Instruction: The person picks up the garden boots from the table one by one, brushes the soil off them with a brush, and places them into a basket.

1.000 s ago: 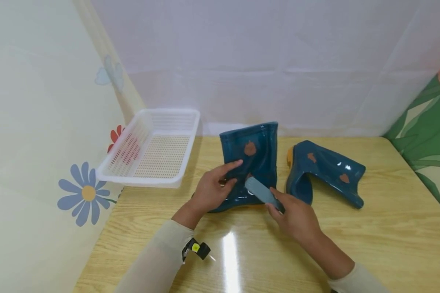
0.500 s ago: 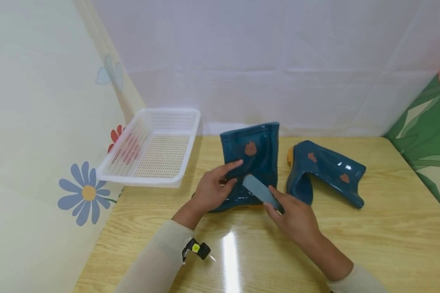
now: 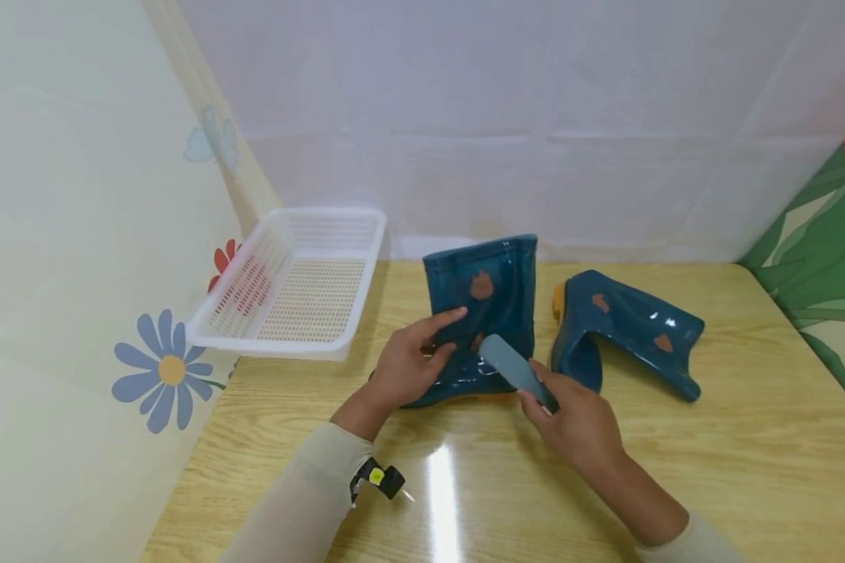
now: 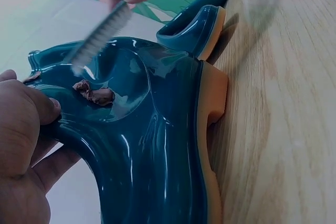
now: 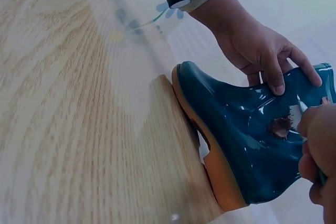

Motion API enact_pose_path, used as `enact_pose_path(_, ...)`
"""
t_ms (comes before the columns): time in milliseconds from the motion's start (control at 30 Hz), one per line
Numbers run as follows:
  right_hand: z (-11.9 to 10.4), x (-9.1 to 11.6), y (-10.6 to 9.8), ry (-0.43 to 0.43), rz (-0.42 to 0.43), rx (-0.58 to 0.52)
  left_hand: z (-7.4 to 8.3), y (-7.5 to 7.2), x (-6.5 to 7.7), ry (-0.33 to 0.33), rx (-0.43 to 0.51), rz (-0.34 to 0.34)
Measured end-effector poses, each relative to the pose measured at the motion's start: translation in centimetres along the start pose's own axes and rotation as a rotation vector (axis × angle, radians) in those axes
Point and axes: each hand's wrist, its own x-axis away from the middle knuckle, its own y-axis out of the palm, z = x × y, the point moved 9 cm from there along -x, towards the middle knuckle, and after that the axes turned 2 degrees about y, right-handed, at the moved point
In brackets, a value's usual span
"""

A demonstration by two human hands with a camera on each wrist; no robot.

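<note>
A dark teal rain boot (image 3: 514, 293) with an orange sole (image 5: 223, 179) stands upright on the table. My left hand (image 3: 410, 361) grips it at the ankle, thumb on the near side and other fingers behind. Two brown dirt patches show on its side: an upper patch (image 3: 481, 285) on the shaft and a lower, lumpy patch (image 4: 93, 93) near the ankle. My right hand (image 3: 579, 418) holds a grey-blue brush (image 3: 514, 366) by one end. Its pale bristles (image 4: 105, 34) face the boot, right beside the lower patch.
To the right, a matching boot (image 3: 637, 332) lies on its side, with brown patches too. A white perforated plastic basket (image 3: 271, 345) stands at the back left. The wooden table (image 3: 535, 500) meets a white cloth backdrop (image 3: 465, 172) behind.
The brush first moved slightly left over the lower dirt patch, then came back right and a little down, so that patch shows again. My left hand and the boot have stayed in place.
</note>
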Motion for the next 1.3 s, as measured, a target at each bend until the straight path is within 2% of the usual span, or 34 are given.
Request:
enact_pose_path(100,-0.6,-0.2,-0.3,-0.04,0.035,-0.013,0.1,-0.1,0.0,0.004,-0.013,0.002)
enact_pose_path(200,-1.1,-0.5,0.1,-0.061,0.024,0.003,0.1,-0.1,0.0,0.006,-0.018,0.006)
enact_pose_path(367,-0.7,-0.7,0.8,-0.023,-0.009,0.028,0.1,0.1,0.0,0.007,-0.008,-0.004)
enact_pose_path(600,-0.1,-0.5,0.9,-0.015,-0.028,0.024,0.0,-0.1,-0.1,0.0,-0.021,-0.004)
enact_pose_path(867,-0.3,-0.6,-0.4,-0.001,0.047,-0.047,0.1,0.0,-0.2,0.011,-0.005,-0.003)
enact_pose_path(1067,0.3,-0.8,0.8,0.059,-0.028,-0.049,0.2,0.1,0.0,0.011,-0.011,0.0)
enact_pose_path(1300,0.5,-0.3,0.7,0.029,-0.026,-0.045,0.2,0.1,0.1,0.016,-0.015,0.011)
